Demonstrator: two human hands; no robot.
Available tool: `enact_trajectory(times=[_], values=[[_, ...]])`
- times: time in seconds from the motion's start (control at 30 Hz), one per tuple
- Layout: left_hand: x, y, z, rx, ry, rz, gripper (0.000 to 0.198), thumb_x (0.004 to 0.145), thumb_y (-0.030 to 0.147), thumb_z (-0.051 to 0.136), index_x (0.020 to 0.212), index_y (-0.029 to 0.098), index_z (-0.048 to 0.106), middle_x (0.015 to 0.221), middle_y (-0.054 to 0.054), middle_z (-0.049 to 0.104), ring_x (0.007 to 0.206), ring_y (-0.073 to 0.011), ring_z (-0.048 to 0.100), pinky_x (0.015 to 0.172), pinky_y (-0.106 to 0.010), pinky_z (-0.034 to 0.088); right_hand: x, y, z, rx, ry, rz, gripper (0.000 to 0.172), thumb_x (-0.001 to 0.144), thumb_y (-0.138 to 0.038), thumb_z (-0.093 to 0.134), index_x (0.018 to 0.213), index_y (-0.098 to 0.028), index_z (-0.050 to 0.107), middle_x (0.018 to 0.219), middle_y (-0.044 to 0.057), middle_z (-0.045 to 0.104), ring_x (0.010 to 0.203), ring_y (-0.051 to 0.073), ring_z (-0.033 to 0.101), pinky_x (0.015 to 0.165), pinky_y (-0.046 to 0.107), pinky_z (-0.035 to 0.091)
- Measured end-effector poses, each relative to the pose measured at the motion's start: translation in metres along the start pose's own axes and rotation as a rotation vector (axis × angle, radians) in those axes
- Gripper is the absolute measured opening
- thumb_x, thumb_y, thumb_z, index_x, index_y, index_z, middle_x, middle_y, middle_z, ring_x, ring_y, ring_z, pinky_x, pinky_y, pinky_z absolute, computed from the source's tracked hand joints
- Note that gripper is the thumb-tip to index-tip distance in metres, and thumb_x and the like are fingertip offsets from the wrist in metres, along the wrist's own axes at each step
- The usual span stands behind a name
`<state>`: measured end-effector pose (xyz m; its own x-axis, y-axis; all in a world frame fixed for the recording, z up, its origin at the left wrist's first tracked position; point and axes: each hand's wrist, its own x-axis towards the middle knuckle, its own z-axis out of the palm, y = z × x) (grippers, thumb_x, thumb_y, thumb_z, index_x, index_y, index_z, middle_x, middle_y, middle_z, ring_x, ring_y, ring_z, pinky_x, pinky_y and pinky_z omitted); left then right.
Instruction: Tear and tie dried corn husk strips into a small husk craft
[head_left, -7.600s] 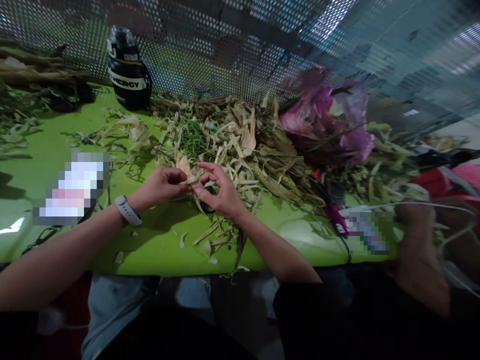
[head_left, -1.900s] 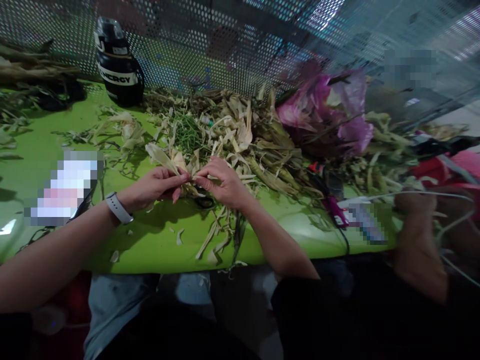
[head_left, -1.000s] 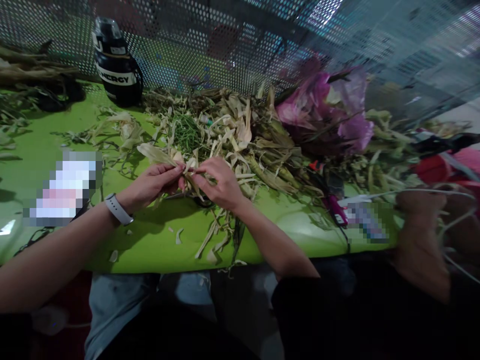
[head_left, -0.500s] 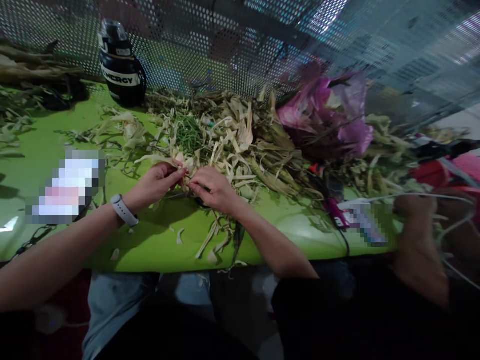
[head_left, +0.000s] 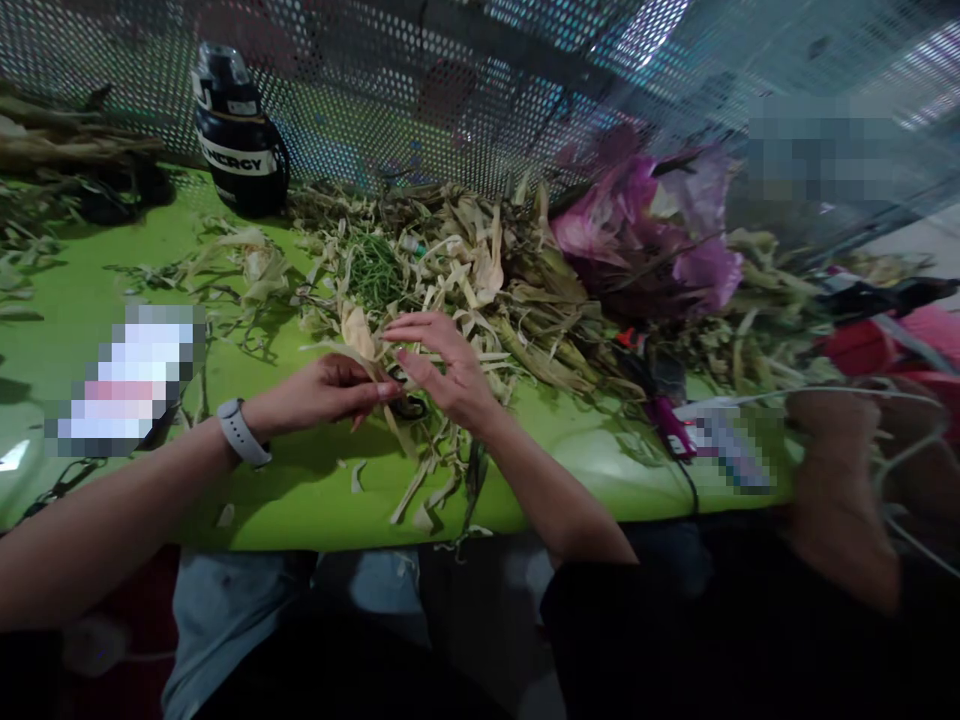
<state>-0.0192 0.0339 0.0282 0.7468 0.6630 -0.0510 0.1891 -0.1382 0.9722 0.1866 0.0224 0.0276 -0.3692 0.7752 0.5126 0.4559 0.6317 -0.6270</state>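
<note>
Between the thumb and fingers of my left hand is a pale dried husk piece, its wider part standing up above the fingers and a strip hanging below them. My right hand is just to the right, with its fingers apart and no object visible in its grasp. Behind both hands lies a heap of pale husk strips, with a bunch of thin green strands on it. A small dark curled object lies partly hidden between the hands.
A black bottle stands at the back left of the green table. A phone lies at the left. A pink plastic bag and a magenta tool are at the right, near another person's hand.
My right hand has opened and moved slightly right, off the husk. My left hand has shifted a little down and right, and the husk piece now stands up above it.
</note>
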Motion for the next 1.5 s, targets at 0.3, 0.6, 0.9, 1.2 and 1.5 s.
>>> enact_trajectory(times=[0.3, 0.6, 0.9, 1.2, 1.5], values=[[0.0, -0.005, 0.011, -0.038, -0.16, 0.013, 0.042, 0.091, 0.047, 0.052, 0.064, 0.014, 0.057, 0.047, 0.0, 0.055, 0.041, -0.0059, 0.041, 0.041, -0.019, 0.032, -0.001, 0.007, 0.02, 0.554, -0.243, 0.207, 0.038, 0.08, -0.052, 0.066, 0.104, -0.023, 0.07, 0.125, 0.007, 0.061, 0.119, 0.02, 0.056, 0.104, 0.039, 0.043], [0.001, -0.005, 0.014, -0.079, -0.213, -0.082, 0.04, 0.091, 0.049, 0.051, 0.075, 0.014, 0.061, 0.056, -0.002, 0.065, 0.039, -0.0056, 0.048, 0.041, -0.016, 0.038, -0.002, 0.007, 0.027, 0.524, -0.009, 0.259, 0.031, 0.079, -0.05, 0.068, 0.08, -0.019, 0.067, 0.089, 0.004, 0.061, 0.088, 0.016, 0.061, 0.088, 0.036, 0.05], [0.004, -0.006, 0.01, -0.29, -0.059, -0.122, 0.039, 0.086, 0.051, 0.059, 0.091, 0.013, 0.068, 0.063, -0.002, 0.066, 0.046, -0.0062, 0.05, 0.045, -0.016, 0.041, 0.005, 0.007, 0.002, 0.398, -0.162, 0.364, 0.046, 0.086, -0.062, 0.052, 0.083, -0.018, 0.064, 0.08, 0.003, 0.064, 0.076, 0.013, 0.061, 0.071, 0.028, 0.049], [0.005, -0.008, 0.006, -0.339, 0.077, -0.153, 0.037, 0.085, 0.048, 0.061, 0.079, 0.013, 0.069, 0.055, -0.002, 0.062, 0.044, -0.0058, 0.042, 0.042, -0.017, 0.033, 0.007, 0.018, -0.011, 0.29, -0.26, 0.228, 0.042, 0.086, -0.057, 0.056, 0.072, -0.017, 0.057, 0.064, -0.003, 0.052, 0.059, 0.009, 0.045, 0.059, 0.025, 0.038], [0.003, -0.011, 0.006, -0.306, 0.037, -0.091, 0.04, 0.087, 0.044, 0.06, 0.065, 0.011, 0.068, 0.061, -0.005, 0.067, 0.049, -0.0059, 0.05, 0.05, -0.017, 0.04, 0.006, 0.016, -0.001, 0.033, -0.013, 0.088, 0.037, 0.09, -0.051, 0.053, 0.074, -0.018, 0.058, 0.072, 0.0, 0.056, 0.07, 0.013, 0.052, 0.069, 0.028, 0.043]])
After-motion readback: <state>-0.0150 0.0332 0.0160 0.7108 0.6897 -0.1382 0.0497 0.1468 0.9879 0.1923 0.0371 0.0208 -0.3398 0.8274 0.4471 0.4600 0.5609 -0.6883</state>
